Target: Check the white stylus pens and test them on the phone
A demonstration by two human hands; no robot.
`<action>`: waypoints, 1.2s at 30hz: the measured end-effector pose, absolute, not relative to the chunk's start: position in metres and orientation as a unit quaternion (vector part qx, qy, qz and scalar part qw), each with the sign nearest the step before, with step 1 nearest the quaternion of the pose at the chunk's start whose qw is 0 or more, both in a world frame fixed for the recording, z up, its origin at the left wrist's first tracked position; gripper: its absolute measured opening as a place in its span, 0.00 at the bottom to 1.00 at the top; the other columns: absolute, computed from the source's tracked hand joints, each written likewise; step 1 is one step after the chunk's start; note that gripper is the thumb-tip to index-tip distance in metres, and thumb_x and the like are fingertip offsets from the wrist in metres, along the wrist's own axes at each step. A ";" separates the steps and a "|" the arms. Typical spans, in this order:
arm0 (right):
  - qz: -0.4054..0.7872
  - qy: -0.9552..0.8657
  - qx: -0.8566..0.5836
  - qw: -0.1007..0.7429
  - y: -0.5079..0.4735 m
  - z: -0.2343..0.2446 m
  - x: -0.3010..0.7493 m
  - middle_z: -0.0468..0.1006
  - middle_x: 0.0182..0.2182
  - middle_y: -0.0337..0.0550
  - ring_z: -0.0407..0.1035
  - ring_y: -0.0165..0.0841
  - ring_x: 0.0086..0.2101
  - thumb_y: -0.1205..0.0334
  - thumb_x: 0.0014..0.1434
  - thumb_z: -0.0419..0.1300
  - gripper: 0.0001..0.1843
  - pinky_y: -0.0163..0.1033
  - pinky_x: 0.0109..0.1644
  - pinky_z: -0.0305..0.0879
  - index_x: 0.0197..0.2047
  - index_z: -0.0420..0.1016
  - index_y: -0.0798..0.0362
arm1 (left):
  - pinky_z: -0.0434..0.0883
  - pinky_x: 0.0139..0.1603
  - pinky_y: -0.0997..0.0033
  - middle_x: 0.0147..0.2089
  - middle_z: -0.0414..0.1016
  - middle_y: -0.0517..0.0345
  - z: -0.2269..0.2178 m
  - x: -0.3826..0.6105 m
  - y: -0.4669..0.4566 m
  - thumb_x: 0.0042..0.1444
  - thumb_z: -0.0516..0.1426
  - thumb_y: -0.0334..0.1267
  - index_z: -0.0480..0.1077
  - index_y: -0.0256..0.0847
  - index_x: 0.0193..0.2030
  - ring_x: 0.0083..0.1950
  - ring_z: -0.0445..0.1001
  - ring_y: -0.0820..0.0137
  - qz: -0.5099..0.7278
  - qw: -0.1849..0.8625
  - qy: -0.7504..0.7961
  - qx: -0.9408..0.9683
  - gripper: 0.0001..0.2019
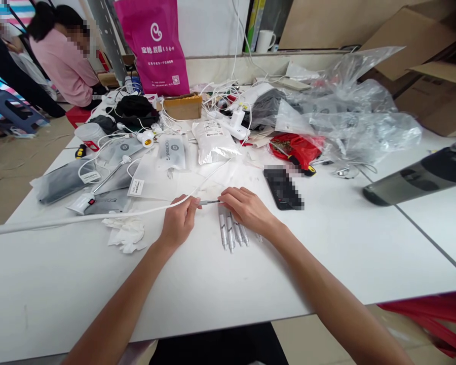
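Between my hands stretches a slim pen-like rod (210,202), grey at the left end with a thin dark stem at the right. My left hand (179,220) pinches the grey end between thumb and fingers. The fingertips of my right hand (247,209) close at the dark stem's end, which they partly hide. Several clear pen-like tubes (230,234) lie side by side on the white table (213,289), their upper ends covered by my right hand. A white cable (148,213) crosses in front of my left hand's fingers.
A phone (284,188) lies right of my hands, a dark bottle (418,175) farther right. Crumpled tissue (126,233) and packaged pouches (61,182) are at left. Behind stand a magenta bag (154,50), tangled cables and plastic bags (365,126). A person in pink (66,66) sits beyond.
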State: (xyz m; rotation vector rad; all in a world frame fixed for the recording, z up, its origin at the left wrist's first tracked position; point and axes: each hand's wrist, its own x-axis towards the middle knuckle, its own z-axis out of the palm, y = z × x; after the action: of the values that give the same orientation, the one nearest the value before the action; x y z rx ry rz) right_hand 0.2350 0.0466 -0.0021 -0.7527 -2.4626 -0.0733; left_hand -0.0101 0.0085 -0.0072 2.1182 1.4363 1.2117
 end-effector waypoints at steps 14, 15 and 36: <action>-0.082 -0.893 -0.322 0.303 0.057 0.002 0.254 0.79 0.41 0.46 0.70 0.35 0.35 0.68 0.77 0.53 0.09 0.41 0.41 0.63 0.53 0.73 0.52 | 0.65 0.41 0.67 0.34 0.70 0.59 0.001 -0.020 0.014 0.77 0.52 0.42 0.75 0.41 0.41 0.36 0.66 0.69 0.485 0.190 0.507 0.687 0.15; -0.084 -0.892 -0.322 0.305 0.058 0.002 0.255 0.79 0.41 0.46 0.70 0.35 0.35 0.68 0.76 0.53 0.09 0.41 0.41 0.63 0.53 0.73 0.52 | 0.65 0.42 0.67 0.35 0.70 0.58 0.001 -0.020 0.014 0.77 0.52 0.42 0.75 0.41 0.41 0.36 0.66 0.69 0.488 0.190 0.505 0.686 0.15; -0.030 -0.885 -0.344 0.311 0.056 0.005 0.257 0.79 0.42 0.48 0.72 0.39 0.37 0.67 0.76 0.50 0.12 0.45 0.42 0.65 0.53 0.73 0.49 | 0.68 0.42 0.64 0.37 0.75 0.54 0.000 -0.023 0.016 0.78 0.51 0.51 0.77 0.40 0.41 0.37 0.68 0.67 0.504 0.168 0.511 0.676 0.21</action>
State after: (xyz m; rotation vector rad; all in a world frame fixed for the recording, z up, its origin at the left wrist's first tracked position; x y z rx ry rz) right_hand 0.2573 0.0565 0.0046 -0.9088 -2.3379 -0.0795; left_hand -0.0228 0.0157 0.0004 1.9223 1.4535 1.4319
